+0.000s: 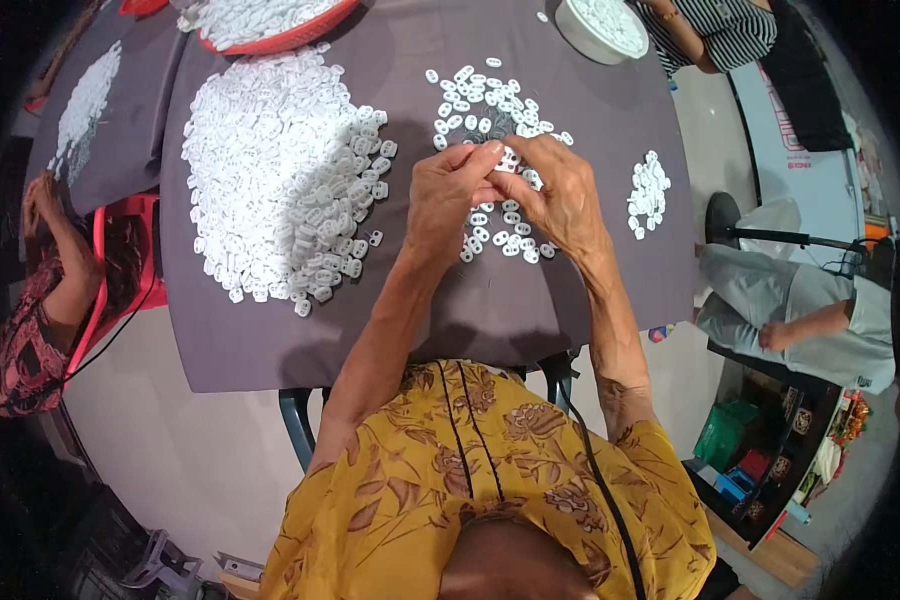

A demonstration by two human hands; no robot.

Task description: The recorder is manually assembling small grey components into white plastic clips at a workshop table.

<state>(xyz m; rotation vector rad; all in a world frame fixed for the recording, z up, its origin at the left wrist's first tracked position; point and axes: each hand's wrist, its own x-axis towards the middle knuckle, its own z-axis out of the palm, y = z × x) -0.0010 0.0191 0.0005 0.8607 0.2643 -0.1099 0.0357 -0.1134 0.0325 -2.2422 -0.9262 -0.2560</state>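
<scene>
My left hand and my right hand meet over the table, fingertips pinched together. Between them is a small white plastic piece with dark marks or holes; my fingers partly cover it. Around and beneath my hands lie loose white oval pieces, each with dark spots. A small heap of thin dark bits, too fine to make out, lies just beyond my fingers among the ovals. Left of my hands spreads a large pile of squarish white pieces. A smaller cluster of white pieces sits to the right.
A grey-brown cloth covers the table. At the far edge stand a red basket and a white tub, both full of white pieces. People sit at the left, far right and right. A red chair is at the left.
</scene>
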